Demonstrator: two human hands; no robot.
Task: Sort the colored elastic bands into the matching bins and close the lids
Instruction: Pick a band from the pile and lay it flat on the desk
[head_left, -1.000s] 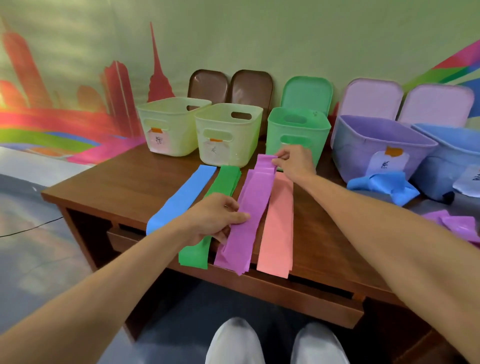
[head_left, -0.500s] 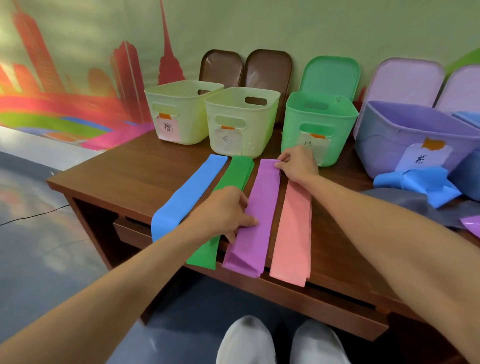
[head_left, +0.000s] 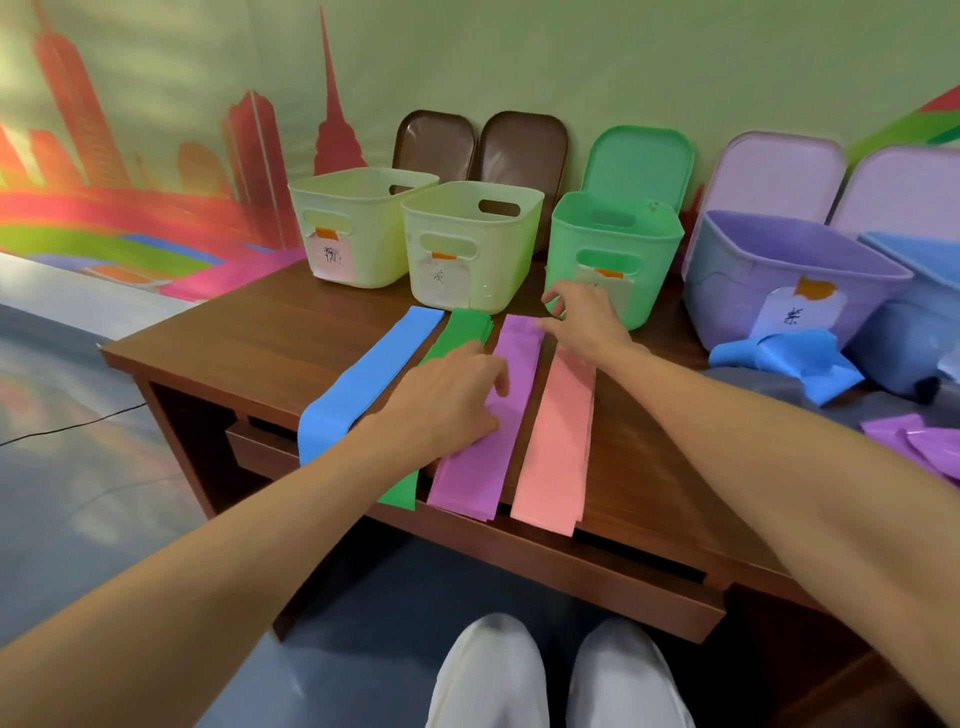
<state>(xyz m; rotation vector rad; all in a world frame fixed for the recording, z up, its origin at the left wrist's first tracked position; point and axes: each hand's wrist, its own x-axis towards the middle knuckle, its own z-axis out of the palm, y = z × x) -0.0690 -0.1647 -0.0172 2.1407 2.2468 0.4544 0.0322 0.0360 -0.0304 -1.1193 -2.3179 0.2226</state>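
Pressed flat left hand (head_left: 447, 400) on long purple elastic band (head_left: 470, 478), laid on brown wooden desk (head_left: 270, 332); rested loosely curled right hand (head_left: 587, 322) at its far end, pinch unclear. Judged sorting barely begun; next called for lifting it into lilac plastic bin (head_left: 743, 291).

Showed a pale green wall (head_left: 571, 62) with a red skyline mural (head_left: 78, 119), grey floor (head_left: 78, 519), and a brown wooden tabletop (head_left: 291, 332).
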